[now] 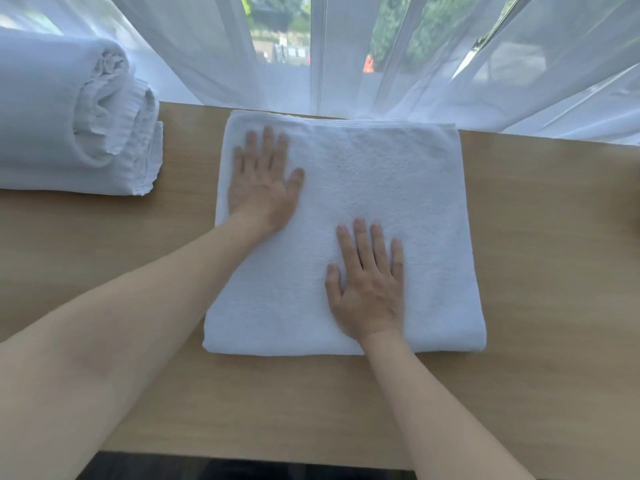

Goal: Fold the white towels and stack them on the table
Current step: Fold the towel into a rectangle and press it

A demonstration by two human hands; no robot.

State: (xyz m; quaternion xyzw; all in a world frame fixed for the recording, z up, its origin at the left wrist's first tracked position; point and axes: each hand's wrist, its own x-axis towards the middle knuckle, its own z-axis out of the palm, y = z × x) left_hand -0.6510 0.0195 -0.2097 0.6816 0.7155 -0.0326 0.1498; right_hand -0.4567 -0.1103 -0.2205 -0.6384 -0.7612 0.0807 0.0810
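Timber fills most of our view: the long light-brown wooden table runs under sheer white curtains that hang along its far edge. At far left on it sits a bulky pile of white towels, part rolled and part folded, well apart from our work. In the middle lies the white terry towel we are folding, already doubled into a thick rectangle with its rounded fold nearest us and its layered edges touching the curtains.

We have both palms flat on it. Our left hand presses near the far left corner, fingers straight and close together, thumb out. Our right hand presses nearer us, about the middle, fingers straight and slightly spread. Neither holds anything.

We judge this to be the smoothing step. To do it well, we should sweep outward from the centre toward the edges, keep pressure even so layers do not slide, and square the corners before folding again.
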